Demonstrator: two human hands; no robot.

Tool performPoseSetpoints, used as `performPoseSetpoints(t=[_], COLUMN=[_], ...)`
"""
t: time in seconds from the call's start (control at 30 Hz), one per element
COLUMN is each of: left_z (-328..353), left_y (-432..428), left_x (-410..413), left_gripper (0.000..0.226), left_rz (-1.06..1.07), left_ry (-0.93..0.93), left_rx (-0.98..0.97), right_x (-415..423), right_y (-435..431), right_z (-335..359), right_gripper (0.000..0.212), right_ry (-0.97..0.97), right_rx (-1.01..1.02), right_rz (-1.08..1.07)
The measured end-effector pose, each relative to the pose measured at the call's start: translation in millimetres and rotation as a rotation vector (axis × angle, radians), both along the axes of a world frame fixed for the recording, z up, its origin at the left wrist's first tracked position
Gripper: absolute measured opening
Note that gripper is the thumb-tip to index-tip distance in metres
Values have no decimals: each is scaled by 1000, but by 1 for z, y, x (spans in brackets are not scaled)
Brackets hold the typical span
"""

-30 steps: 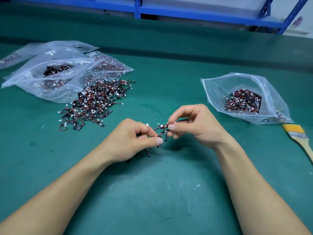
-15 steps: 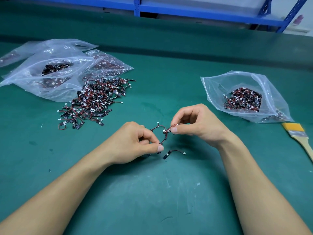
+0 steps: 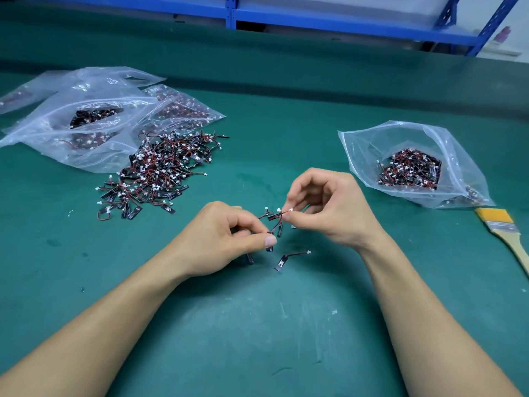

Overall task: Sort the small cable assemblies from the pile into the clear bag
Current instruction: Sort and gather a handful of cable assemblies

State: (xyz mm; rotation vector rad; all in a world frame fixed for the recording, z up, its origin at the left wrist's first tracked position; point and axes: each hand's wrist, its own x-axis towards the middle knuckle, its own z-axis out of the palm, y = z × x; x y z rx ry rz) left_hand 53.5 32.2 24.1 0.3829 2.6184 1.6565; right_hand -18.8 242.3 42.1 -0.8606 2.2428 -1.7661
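Observation:
A pile of small red-and-black cable assemblies (image 3: 160, 173) lies on the green mat at the left. A clear bag (image 3: 369, 150) holding several sorted assemblies sits at the right. Near the middle, my left hand (image 3: 229, 239) pinches a few assemblies between thumb and fingers, with black ends hanging below it. My right hand (image 3: 326, 207) pinches the white connector end of a small tangled bunch of assemblies (image 3: 274, 217) stretched between both hands. One loose assembly (image 3: 289, 259) lies on the mat just below the hands.
Several clear bags (image 3: 86, 124) with more assemblies lie behind the pile at the left. A yellow-bristled brush (image 3: 506, 233) lies at the right edge. A blue shelf frame (image 3: 315, 15) runs along the back.
One assembly dropped from the bunch onto the mat below the hands. My hands have drawn slightly apart, stretching the tangled bunch between them.

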Motion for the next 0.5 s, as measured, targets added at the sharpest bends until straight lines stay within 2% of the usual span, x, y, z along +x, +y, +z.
performPoseSetpoints(t=[0.13,0.3,0.5], left_z=[0,-1,-2], left_y=[0,-1,-1], left_x=[0,1,0], left_gripper=[11,9,10], left_rz=[15,-14,-62], left_ry=[4,-2,-15], left_rx=[28,30,23], right_x=[4,3,0], right_y=[-7,-8,-7], right_z=[-6,-9,-11], right_gripper=[33,24,22], right_ry=[233,572,732], right_rx=[92,224,315], right_rz=[-33,-78,-225])
